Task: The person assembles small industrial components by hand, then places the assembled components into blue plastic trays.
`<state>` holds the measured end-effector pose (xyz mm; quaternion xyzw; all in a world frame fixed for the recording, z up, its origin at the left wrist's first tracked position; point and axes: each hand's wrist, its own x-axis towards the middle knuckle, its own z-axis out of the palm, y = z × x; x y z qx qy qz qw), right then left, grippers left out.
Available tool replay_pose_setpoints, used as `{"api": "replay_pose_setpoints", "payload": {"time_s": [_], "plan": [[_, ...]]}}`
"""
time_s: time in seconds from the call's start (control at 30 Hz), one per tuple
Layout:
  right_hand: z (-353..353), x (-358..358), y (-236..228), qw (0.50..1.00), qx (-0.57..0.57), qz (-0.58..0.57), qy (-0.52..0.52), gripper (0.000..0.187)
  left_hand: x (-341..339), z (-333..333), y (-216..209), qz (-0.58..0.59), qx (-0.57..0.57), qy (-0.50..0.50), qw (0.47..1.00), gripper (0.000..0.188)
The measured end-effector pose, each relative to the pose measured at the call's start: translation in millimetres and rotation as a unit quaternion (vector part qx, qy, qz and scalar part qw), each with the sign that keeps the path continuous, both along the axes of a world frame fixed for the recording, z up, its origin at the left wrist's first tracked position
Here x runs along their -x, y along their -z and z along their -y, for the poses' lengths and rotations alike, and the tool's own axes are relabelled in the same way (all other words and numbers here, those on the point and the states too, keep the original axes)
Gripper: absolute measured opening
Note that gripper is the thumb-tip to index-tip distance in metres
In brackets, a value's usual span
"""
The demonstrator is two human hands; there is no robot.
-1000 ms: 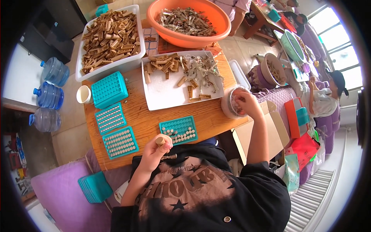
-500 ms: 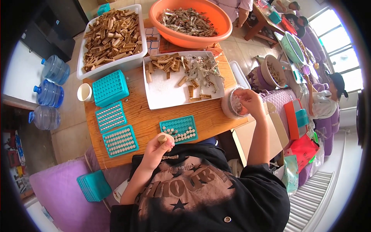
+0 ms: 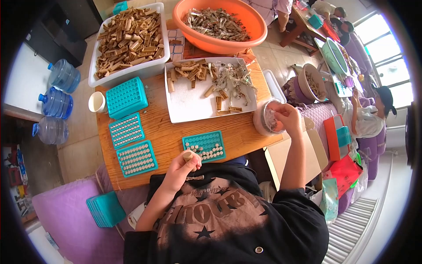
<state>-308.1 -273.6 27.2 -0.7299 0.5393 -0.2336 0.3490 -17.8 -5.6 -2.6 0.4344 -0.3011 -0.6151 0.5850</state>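
Observation:
My left hand (image 3: 179,169) is closed around a small tan cylinder (image 3: 188,156), its round end up, close to my chest. Just behind it lies a teal tray (image 3: 203,137) partly filled with pale round-topped pieces. At the table's right edge stands a clear round tub (image 3: 261,128) of small whitish, see-through pieces. My right hand (image 3: 288,118) reaches into its mouth with fingers bent together; what they pinch is hidden. A white box lid (image 3: 187,108) farther back holds tan half-shell pieces (image 3: 193,72) and a heap of clear-wrapped thin parts (image 3: 233,81).
On the left are two filled teal trays (image 3: 137,158), a stack of teal trays (image 3: 126,97) and a white cup (image 3: 97,102). A white bin of tan pieces (image 3: 129,42) and an orange basin (image 3: 206,40) stand at the back. An open cardboard box (image 3: 303,152) is below my right forearm.
The view has shifted slightly. My left hand still holds the tan cylinder and my right hand remains at the tub, its fingers only slightly moved.

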Motion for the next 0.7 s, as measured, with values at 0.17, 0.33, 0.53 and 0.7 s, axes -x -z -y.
{"api": "replay_pose_setpoints", "payload": {"time_s": [0.17,0.33,0.53,0.7], "plan": [[-21,-26,-14,0.998,0.0,0.055,0.029,0.013,2,1,3,-0.129,-0.023,-0.005,0.991,0.02],[-107,-104,-29,0.972,-0.092,0.127,-0.173,0.016,9,9,-7,-0.096,-0.059,-0.044,0.993,0.015],[-139,-146,-16,0.922,-0.223,0.169,-0.266,0.017,10,3,-4,-0.013,-0.061,-0.084,0.995,0.013],[-151,-160,-15,0.918,-0.192,0.252,-0.239,0.018,7,-2,-1,-0.116,-0.074,-0.081,0.987,0.016]]}}
